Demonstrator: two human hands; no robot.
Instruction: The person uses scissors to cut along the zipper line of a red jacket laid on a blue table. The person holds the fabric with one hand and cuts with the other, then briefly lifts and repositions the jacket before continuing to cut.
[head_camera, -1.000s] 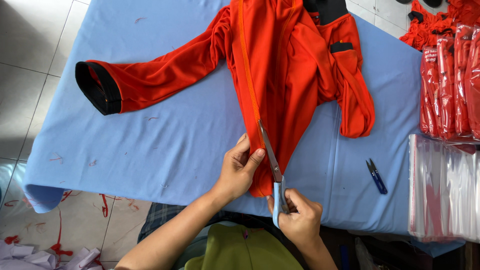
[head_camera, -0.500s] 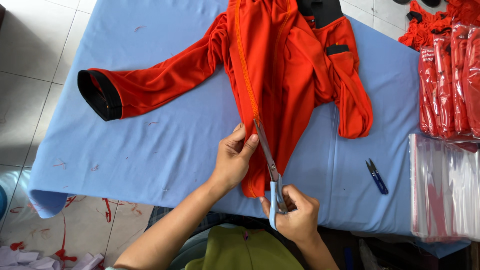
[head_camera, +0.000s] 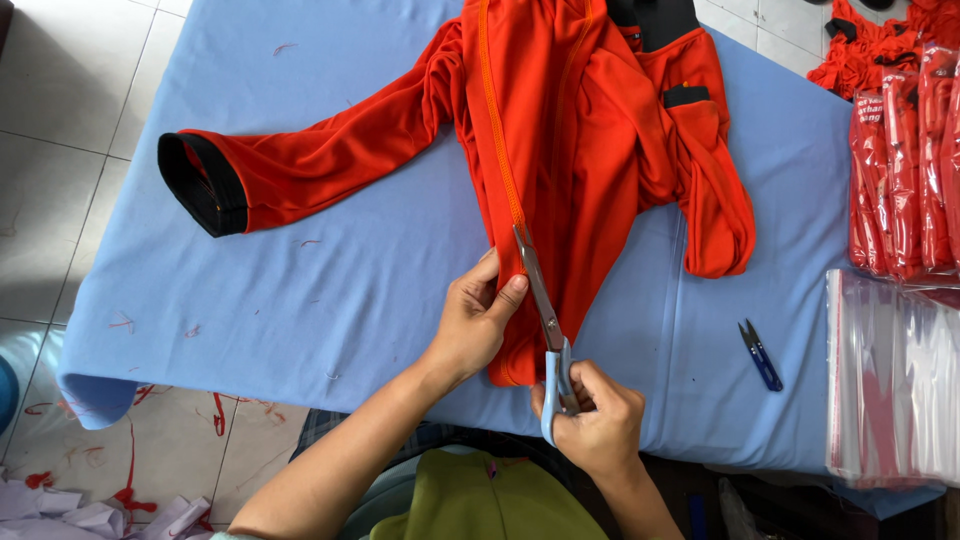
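Head view: one frame, looking down on a counter under a light blue cloth; a person's two bare hands work at its near edge
Garment: orange long-sleeved jacket spread on the counter, running from the far edge down to the near edge; an orange zipper line runs down its length; one sleeve lies stretched to the left, ending in a black cuff; the other sleeve is bunched on the right side; black collar piece at the far end; small black tab on the right part
Left hand: closed on the jacket's lower edge, thumb and fingers pinching the cloth just left of the blades; forearm comes in from the lower left
Right hand: wrapped around the pale blue handles of the scissors; sits at the counter's near edge, just below the jacket's hem
Scissors: metal blades point away from the person, lying along the jacket close to the zipper line, tips near its lower end; blades look nearly together, the exact gap too fine to tell
Small item: blue thread snips lying on the cloth to the right, apart from both hands
Right edge: stack of clear plastic bags; behind it, packed orange garments in bags
Floor: pale tiles on the left; orange thread scraps and white paper bits at lower left
Foreground: olive green clothing of the person, between the two forearms
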